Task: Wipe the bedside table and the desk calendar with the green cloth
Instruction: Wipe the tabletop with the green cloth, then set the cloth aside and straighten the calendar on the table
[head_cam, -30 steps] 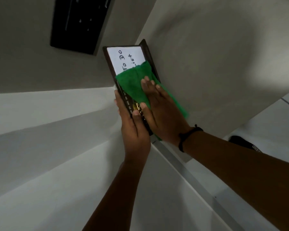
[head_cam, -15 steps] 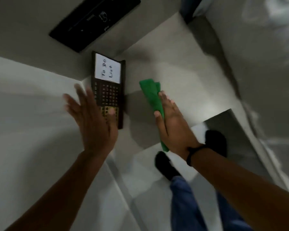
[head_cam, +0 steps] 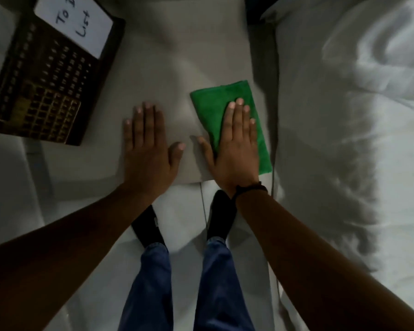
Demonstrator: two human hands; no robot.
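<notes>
The folded green cloth (head_cam: 215, 108) lies flat on the right part of the pale bedside table (head_cam: 167, 68). My right hand (head_cam: 234, 149) presses flat on the cloth, fingers together and stretched forward. My left hand (head_cam: 147, 144) rests flat and empty on the bare tabletop just left of it, thumb pointing toward the right hand. The desk calendar (head_cam: 48, 75), dark with gold grids and a white "To Do List" card, stands at the table's far left, apart from both hands.
A bed with rumpled white sheets (head_cam: 356, 115) borders the table on the right. Below the table's front edge are the pale floor (head_cam: 184, 223), my legs in blue jeans (head_cam: 153, 283) and black socks. A white surface (head_cam: 7, 187) lies left.
My left hand let go of the calendar and dropped flat onto the table. My right hand carried the cloth off the calendar and laid it on the tabletop. The view tilted downward.
</notes>
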